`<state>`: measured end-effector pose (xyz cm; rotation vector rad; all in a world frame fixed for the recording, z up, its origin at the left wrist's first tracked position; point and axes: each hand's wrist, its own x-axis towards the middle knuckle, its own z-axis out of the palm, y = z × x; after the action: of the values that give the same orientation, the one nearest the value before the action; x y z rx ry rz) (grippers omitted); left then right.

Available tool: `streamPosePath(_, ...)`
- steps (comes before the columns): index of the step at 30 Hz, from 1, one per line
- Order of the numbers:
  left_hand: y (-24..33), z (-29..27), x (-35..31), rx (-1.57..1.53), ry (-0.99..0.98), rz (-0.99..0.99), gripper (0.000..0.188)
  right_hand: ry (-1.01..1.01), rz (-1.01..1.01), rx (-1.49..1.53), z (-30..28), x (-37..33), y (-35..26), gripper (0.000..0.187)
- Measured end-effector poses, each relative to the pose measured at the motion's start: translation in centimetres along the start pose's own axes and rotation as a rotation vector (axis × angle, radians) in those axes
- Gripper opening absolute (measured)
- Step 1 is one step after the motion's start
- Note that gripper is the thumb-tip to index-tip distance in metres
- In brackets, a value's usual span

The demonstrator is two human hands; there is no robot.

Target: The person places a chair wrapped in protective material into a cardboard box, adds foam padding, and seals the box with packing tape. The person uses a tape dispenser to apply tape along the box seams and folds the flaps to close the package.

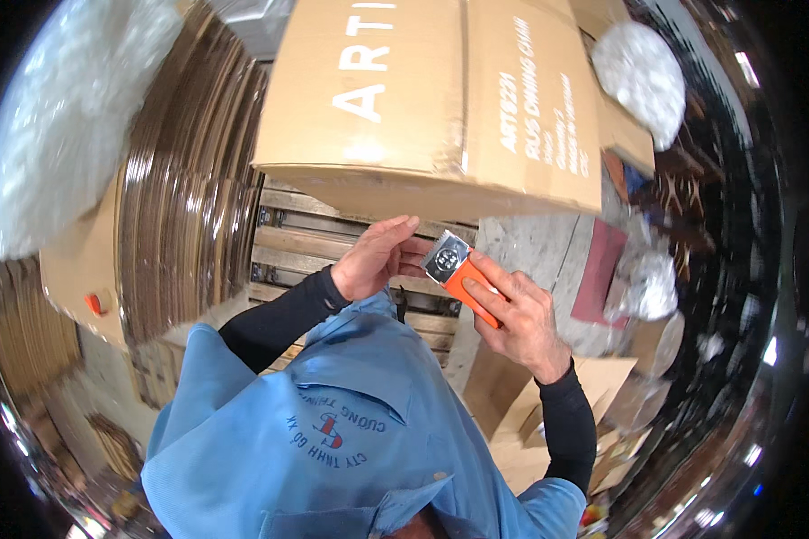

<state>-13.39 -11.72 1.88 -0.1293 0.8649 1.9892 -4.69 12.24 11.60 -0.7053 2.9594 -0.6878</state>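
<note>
My right hand (520,316) is closed around the orange handle of a hand-held tape cutter (448,259). Its flat metal head has a toothed edge and tilts up to the left. Close beside that head is my left hand (382,256), with its fingers stretched to the right and parted, and nothing visible in it. Some of its fingertips are partly hidden near the metal head. Just beyond both hands stands a large brown carton (368,135) with white print and a strip of tape down its front face.
Wooden pallet slats (301,241) lie below my hands. To the left rises a tall stack of flattened cardboard (184,198), with a clear plastic-wrapped bundle (63,126) beside it. On the right are a rolled wrap bundle (640,81), a dark red sheet (600,269) and loose cardboard (521,431).
</note>
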Motion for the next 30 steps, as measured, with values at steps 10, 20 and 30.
streamPosePath(10,2.1,-1.2,-4.9,-0.268,0.368,0.461,0.011,-0.190,-0.586,-0.058,-3.0,12.7,0.6,0.059)
streamPosePath(20,0.1,3.9,-6.9,-0.541,0.492,0.850,0.009,-0.167,-1.077,0.129,-3.7,19.4,1.0,0.049)
streamPosePath(30,-4.2,9.6,-2.5,-0.797,0.396,1.215,0.038,-0.287,-1.300,0.170,-5.5,19.4,3.8,0.053)
